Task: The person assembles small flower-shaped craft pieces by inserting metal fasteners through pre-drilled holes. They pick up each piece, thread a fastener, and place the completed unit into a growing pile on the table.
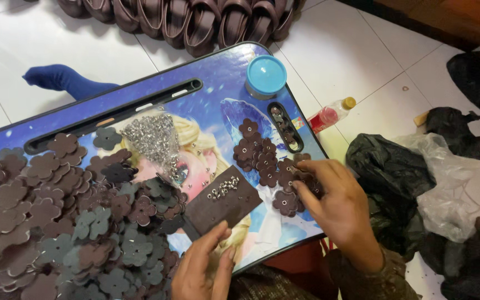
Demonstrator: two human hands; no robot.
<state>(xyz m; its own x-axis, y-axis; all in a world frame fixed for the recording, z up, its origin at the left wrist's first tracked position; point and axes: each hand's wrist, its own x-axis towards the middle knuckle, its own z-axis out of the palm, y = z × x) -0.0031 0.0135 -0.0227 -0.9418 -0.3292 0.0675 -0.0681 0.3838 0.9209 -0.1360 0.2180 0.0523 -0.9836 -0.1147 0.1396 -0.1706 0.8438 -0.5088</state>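
My lap tray (218, 69), printed in blue, spans most of the view over the white tiled floor (340, 50). A big heap of brown and grey leather flowers (68, 222) covers its left half; a smaller cluster of finished flowers (262, 158) lies toward the right. My right hand (334, 203) pinches one brown flower (286, 201) at that cluster's near edge, fingers closed on it. My left hand (204, 266) rests at the tray's near edge — thumb and fingers loosely curled, touching the corner of a dark leather rectangle (223, 206). Small silver rivets (223, 186) sit on that rectangle — a teal-lidded jar (265, 76) stands at the far edge.
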